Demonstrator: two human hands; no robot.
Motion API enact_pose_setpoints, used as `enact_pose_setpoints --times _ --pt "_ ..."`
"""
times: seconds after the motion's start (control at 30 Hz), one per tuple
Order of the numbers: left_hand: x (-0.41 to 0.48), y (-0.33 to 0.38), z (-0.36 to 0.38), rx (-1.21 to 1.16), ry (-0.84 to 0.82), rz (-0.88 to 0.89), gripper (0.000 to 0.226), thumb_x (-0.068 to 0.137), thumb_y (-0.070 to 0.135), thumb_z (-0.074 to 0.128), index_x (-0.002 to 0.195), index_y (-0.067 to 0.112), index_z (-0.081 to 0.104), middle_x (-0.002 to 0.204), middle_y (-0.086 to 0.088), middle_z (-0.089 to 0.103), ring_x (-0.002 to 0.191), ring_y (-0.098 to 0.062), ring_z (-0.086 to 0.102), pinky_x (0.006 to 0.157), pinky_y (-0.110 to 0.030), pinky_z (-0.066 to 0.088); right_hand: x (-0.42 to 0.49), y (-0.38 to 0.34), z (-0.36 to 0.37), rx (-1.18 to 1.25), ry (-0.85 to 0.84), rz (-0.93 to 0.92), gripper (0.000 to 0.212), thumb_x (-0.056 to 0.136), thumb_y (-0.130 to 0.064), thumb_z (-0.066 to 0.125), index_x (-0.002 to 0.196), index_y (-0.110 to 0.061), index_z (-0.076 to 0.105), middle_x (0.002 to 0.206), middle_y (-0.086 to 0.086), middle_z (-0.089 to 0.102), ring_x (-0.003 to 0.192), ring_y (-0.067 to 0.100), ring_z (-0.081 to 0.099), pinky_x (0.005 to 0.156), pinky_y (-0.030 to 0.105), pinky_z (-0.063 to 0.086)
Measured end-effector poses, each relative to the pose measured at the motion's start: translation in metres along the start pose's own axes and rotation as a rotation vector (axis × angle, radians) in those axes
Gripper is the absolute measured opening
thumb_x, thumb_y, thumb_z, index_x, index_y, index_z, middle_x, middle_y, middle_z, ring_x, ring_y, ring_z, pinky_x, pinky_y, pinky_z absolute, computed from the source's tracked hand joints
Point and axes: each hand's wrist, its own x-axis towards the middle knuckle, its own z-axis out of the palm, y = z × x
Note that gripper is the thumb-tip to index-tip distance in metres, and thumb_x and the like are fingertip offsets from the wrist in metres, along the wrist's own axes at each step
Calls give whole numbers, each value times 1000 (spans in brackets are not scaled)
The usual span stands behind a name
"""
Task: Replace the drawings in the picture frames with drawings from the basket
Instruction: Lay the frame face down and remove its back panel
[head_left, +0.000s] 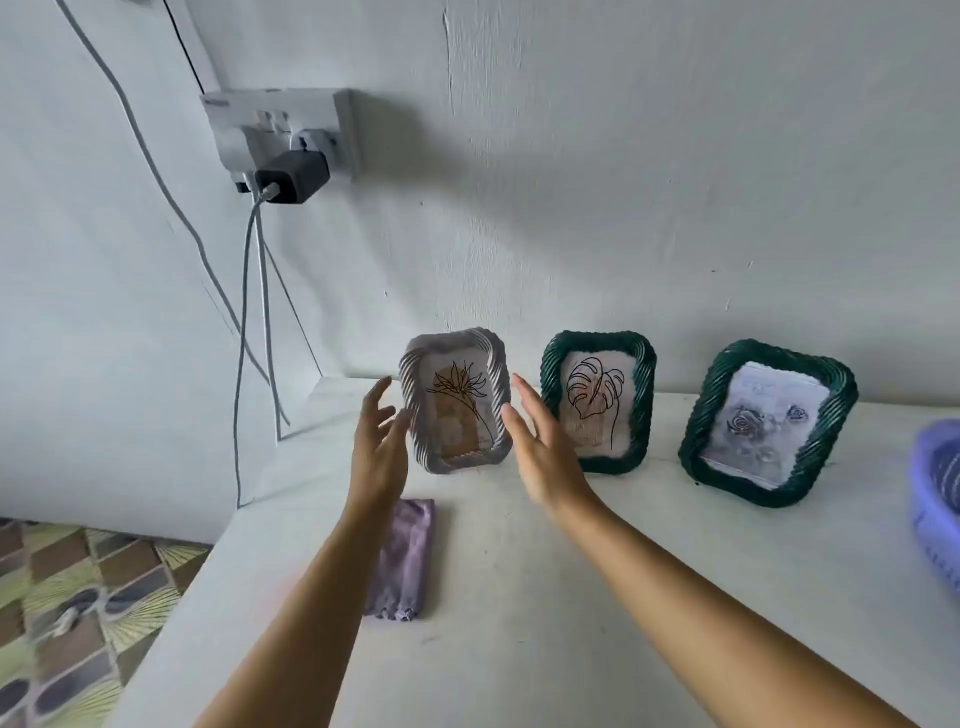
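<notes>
Tipping is the main risk. The lilac frame (454, 400) stands propped upright on the worktop (519, 597), and an uneven squeeze could knock it back against the wall or sideways into the green frame (597, 402) just at its 3 o'clock. The left hand (376, 441) is at its 9 o'clock and the right hand (540, 452) at its 3 o'clock. Both grips are wide open, fingers straight, holding nothing. Fingertip contact with the rim is possible but cannot be confirmed. The basket (940, 499) sits at far 3 o'clock, well apart.
</notes>
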Motion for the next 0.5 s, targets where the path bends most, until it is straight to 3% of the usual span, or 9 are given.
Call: enact_pose_setpoints --times 0.07,0.13,0.23,0.3,0.37,0.43,0.5 --pt "8 1 5 3 -27 32 46 104 19 51 148 30 41 126 -13 58 96 9 59 80 -9 45 13 -1 7 -46 1 22 53 106 -36 42 156 -29 26 161 -13 26 145 0 24 115 16 17" --pt "13 0 10 -27 -51 32 47 104 18 50 148 30 40 117 -11 60 89 15 61 67 -2 44 25 -2 14 -64 -26 66 56 106 -41 39 157 -34 19 163 -13 19 149 3 18 118 21 14" --pt "18 -4 12 -44 -73 33 46 105 18 49 146 38 40 108 -16 66 92 -6 65 64 -4 45 38 1 22 -105 -42 83 58 106 -46 35 157 -38 9 165 -14 12 150 5 15 121 28 13" --pt "20 -8 11 -23 -76 29 49 105 16 48 146 42 38 102 -14 67 76 1 65 60 -5 46 44 1 25 -104 -36 92 58 106 -44 34 158 -36 9 165 -13 13 150 7 18 122 30 15" --pt "21 -11 10 -17 -73 19 53 105 13 48 140 52 38 99 -13 67 69 2 65 59 -9 49 48 3 28 -131 -9 97 57 106 -41 37 158 -33 13 165 -9 18 150 9 20 121 28 17" --pt "17 -14 9 0 -67 32 59 105 9 46 135 59 39 100 -13 65 77 -10 66 60 -15 51 48 6 29 -167 2 90 58 105 -37 41 157 -34 16 163 -6 22 148 10 24 115 22 18" --pt "14 -20 5 32 -37 74 59 104 7 44 137 56 40 98 -14 63 80 -18 63 59 -18 50 45 8 28 -183 -5 62 59 104 -31 45 157 -34 19 162 -4 26 146 9 28 109 18 20"
